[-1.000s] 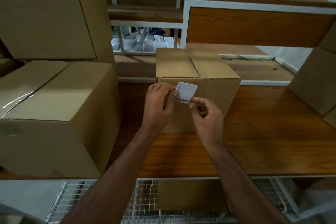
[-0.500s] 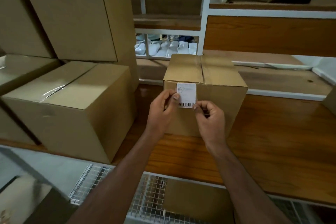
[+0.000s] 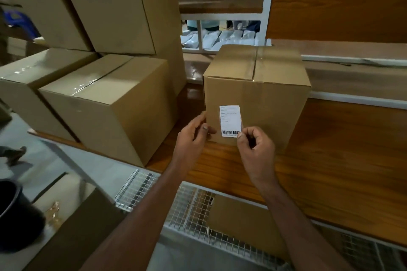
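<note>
At the near left stands a black bucket (image 3: 17, 215). Just right of it a wire-mesh shelf (image 3: 187, 200) runs under the wooden shelf (image 3: 341, 160), and a brown carton (image 3: 242, 222) shows through the mesh.

Both forearms reach forward over the mesh. The left hand (image 3: 193, 138) is curled round the near left corner of the small cardboard box (image 3: 264, 99), with its thumb on the front face and its fingers on the left side. The right hand (image 3: 256, 149) has its fingers curled in, and thumb and forefinger pinch the lower right corner of the barcode label (image 3: 230, 120).

The label is white and upright, with printed lines at the top and the barcode along the bottom. It lies against the left half of the box's front face, low down and just right of the left thumb. Whether it is stuck flat all over cannot be told.

The box stands upright on the wooden shelf near its front edge, its top flaps sealed with clear tape.

To the left, two taped cartons (image 3: 105, 103) sit side by side on the same shelf, close to the small box but apart from it. More cartons (image 3: 105, 6) are stacked on and behind them. Farther back, through a gap in the white racking, lie rows of white pouches (image 3: 229, 37).
</note>
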`<state>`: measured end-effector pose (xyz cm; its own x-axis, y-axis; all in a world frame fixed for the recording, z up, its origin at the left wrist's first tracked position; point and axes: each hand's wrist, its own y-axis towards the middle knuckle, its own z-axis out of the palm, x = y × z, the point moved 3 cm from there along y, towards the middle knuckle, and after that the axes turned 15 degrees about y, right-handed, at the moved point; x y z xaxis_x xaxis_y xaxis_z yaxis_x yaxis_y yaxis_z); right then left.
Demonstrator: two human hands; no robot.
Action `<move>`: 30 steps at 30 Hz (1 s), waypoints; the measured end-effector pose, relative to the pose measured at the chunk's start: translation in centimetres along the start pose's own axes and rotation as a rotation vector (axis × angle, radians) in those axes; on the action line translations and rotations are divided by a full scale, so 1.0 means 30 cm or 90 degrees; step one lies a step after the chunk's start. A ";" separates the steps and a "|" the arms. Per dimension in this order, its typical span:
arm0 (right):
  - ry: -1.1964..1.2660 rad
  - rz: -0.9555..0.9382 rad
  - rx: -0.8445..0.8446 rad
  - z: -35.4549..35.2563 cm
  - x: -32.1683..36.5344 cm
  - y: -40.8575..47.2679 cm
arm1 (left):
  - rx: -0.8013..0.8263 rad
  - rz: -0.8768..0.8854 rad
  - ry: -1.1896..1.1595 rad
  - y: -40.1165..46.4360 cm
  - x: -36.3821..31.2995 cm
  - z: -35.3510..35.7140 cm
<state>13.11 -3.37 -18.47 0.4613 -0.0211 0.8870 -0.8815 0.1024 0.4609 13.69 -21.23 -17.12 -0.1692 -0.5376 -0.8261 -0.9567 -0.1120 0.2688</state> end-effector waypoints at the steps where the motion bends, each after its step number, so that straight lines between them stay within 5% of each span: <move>1: 0.006 0.006 0.007 -0.004 -0.004 -0.010 | -0.005 -0.015 0.008 -0.010 0.013 -0.003; 13: 0.009 0.117 0.164 -0.004 -0.040 -0.083 | -0.073 -0.046 -0.020 -0.076 0.043 -0.030; 22: 0.066 0.201 0.184 0.142 -0.085 -0.149 | -0.090 -0.120 -0.048 -0.146 0.154 -0.134; 30: 0.110 0.230 0.281 0.444 -0.063 -0.211 | -0.283 -0.250 -0.086 -0.237 0.319 -0.385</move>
<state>16.48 -17.22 -22.70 0.1011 0.1040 0.9894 -0.9271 -0.3510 0.1317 21.62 -35.24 -21.22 0.1203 -0.2771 -0.9533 -0.7684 -0.6340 0.0874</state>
